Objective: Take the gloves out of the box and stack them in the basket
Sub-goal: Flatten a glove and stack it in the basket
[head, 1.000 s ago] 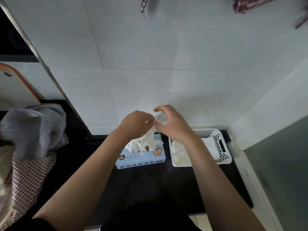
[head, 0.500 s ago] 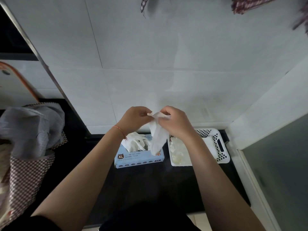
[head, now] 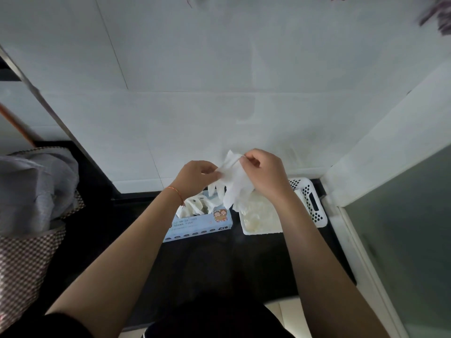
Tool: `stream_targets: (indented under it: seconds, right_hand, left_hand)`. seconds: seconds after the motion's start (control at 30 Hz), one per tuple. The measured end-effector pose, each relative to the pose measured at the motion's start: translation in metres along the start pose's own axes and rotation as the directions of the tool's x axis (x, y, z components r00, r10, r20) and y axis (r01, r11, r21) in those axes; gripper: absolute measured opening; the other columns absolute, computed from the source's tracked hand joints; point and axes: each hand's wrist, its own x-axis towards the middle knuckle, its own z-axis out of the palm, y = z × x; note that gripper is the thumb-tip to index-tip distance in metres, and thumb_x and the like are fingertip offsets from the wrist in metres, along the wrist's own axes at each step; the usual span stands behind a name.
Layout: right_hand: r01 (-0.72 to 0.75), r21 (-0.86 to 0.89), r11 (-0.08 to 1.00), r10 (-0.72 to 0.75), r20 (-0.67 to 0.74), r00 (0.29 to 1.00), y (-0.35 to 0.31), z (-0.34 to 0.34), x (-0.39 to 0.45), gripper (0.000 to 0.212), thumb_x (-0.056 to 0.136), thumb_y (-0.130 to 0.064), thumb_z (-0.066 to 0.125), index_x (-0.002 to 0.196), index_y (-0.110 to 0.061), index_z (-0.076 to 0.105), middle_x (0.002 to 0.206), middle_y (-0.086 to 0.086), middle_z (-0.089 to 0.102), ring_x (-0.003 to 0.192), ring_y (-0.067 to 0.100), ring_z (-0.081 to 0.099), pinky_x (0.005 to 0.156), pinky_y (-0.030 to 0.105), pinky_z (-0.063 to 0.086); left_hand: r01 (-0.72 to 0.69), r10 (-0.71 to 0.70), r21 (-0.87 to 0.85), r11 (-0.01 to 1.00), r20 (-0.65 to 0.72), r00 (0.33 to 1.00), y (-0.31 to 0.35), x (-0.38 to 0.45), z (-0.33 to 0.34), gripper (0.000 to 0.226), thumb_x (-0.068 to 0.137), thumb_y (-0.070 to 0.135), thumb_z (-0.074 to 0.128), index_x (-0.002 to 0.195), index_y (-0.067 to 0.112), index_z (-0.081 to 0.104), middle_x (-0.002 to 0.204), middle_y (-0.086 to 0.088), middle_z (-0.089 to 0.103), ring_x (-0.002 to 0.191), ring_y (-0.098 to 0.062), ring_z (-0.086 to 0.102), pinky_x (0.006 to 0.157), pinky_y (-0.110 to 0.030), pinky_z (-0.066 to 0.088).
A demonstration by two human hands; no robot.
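A white thin glove hangs in the air between my two hands, above the gap between box and basket. My left hand pinches its upper left edge and my right hand pinches the upper right edge. Below them a light blue glove box lies on the dark counter, with more white gloves bulging out of its top opening. To its right stands a white perforated basket holding a pile of pale gloves; my right forearm covers part of it.
A white tiled wall rises right behind the box and basket. A white ledge and frosted glass panel close off the right side. At the left a checked bag with grey cloth stands by a dark recess.
The glove came fully free of the box and rose with both hands. Both hands spread its top edge apart and shifted slightly right, toward the basket.
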Motion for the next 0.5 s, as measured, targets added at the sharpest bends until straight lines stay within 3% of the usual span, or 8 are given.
stream_targets:
  seconds: [0.17,0.33,0.5]
  right_hand:
    - [-0.096,0.022,0.995,0.097,-0.037,0.995,0.026,-0.010,-0.001,0.019,0.098,-0.014,0.050,0.105,-0.014,0.068,0.083,-0.011,0.060,0.073,0.003,0.054,0.059,0.004,0.036]
    - [-0.276,0.155,0.949,0.270,0.063,0.961,0.044,-0.017,-0.003,0.016,0.094,-0.012,0.046,0.093,-0.007,0.061,0.071,-0.005,0.051,0.062,0.010,0.044,0.055,0.025,0.033]
    - [-0.580,0.329,0.746,0.534,0.225,0.815,0.066,-0.023,0.000,0.014,0.088,-0.007,0.048,0.089,-0.006,0.062,0.068,0.002,0.052,0.057,0.016,0.049,0.050,0.026,0.040]
  left_hand:
    - [0.077,-0.065,-0.167,0.983,0.078,0.995,0.006,0.007,0.018,0.019,0.091,0.025,0.065,0.074,0.017,0.064,0.067,0.008,0.054,0.058,-0.003,0.045,0.056,-0.013,0.037]
    - [0.134,-0.094,-0.286,0.949,0.151,0.984,0.005,0.013,0.040,0.019,0.092,0.028,0.065,0.076,0.018,0.065,0.069,0.007,0.060,0.057,-0.004,0.052,0.057,-0.016,0.042]
    - [0.171,-0.128,-0.256,0.951,0.176,0.976,0.001,0.035,0.052,0.015,0.088,0.031,0.072,0.086,0.017,0.073,0.074,0.005,0.069,0.066,-0.008,0.060,0.066,-0.019,0.048]
